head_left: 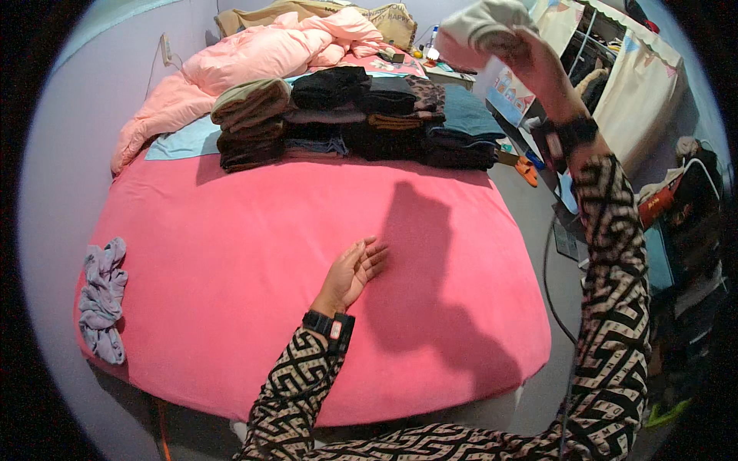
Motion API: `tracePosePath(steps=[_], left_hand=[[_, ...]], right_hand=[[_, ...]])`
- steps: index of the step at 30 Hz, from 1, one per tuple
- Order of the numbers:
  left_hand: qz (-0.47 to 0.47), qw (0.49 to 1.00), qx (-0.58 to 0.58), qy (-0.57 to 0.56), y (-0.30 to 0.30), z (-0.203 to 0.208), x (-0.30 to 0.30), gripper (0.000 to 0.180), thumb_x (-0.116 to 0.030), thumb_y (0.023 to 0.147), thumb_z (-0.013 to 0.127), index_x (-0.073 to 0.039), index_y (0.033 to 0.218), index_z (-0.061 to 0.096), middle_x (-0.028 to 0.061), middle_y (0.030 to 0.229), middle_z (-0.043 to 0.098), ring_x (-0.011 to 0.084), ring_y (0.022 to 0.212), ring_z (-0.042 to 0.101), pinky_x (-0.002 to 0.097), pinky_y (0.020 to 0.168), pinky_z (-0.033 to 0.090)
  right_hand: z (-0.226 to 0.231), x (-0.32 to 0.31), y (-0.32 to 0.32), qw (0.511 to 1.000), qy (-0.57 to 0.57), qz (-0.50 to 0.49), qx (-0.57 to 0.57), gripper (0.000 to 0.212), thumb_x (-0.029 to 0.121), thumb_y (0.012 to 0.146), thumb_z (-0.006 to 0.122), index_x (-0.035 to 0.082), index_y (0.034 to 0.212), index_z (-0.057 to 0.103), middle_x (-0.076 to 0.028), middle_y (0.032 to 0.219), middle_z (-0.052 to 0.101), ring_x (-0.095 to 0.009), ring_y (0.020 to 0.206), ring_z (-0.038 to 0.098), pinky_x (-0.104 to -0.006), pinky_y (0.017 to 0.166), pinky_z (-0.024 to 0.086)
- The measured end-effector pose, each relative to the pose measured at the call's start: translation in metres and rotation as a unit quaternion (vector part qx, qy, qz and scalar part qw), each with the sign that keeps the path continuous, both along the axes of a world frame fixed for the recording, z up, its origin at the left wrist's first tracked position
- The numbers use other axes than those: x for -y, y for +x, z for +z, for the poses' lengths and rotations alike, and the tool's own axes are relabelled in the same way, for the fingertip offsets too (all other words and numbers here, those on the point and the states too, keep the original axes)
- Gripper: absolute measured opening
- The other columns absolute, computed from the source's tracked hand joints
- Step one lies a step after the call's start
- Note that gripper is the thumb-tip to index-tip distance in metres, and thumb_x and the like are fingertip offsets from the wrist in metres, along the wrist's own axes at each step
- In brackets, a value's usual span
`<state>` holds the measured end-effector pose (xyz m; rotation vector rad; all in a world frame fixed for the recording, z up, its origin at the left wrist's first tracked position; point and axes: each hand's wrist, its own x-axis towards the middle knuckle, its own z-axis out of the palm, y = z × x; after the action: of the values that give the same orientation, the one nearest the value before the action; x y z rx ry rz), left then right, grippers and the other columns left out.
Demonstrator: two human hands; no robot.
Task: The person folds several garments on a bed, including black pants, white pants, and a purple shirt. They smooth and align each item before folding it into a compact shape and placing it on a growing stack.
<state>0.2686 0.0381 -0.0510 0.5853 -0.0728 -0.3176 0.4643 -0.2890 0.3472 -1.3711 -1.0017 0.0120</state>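
Even indoor light; a soft-edged dark shadow (419, 246) crosses the middle of the pink bed (231, 269); at upper right, the right hand (530, 61) and cloth (477, 31) look blurred; fisheye bends the edges; corners go black.

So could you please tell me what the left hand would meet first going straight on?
The left hand would probably meet the folded clothes at the row's right end, though its height is unclear.
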Motion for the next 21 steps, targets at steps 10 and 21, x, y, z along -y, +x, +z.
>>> tracePosePath(steps=[10,21], left_hand=[[-0.018,1.000,-0.010,0.009,-0.002,0.005,0.001,0.037,-0.025,0.108,0.041,-0.001,0.135,0.046,0.0172,0.121,0.062,0.0243,0.108,0.064,0.0391,0.092,0.056],[-0.016,1.000,-0.009,0.014,-0.002,0.007,0.004,0.033,-0.024,0.109,0.041,-0.003,0.133,0.046,0.0138,0.119,0.062,0.0218,0.106,0.064,0.0358,0.088,0.056]], right_hand=[[-0.221,-0.051,0.189,0.894,0.112,-0.293,-0.320,0.031,0.005,0.094,0.058,-0.007,0.122,0.056,-0.016,0.108,0.067,-0.029,0.092,0.068,-0.0412,0.077,0.061],[-0.243,-0.045,0.140,0.921,0.076,-0.273,-0.268,0.034,0.010,0.096,0.058,-0.007,0.124,0.052,-0.013,0.113,0.063,-0.024,0.091,0.067,-0.0357,0.082,0.060]])
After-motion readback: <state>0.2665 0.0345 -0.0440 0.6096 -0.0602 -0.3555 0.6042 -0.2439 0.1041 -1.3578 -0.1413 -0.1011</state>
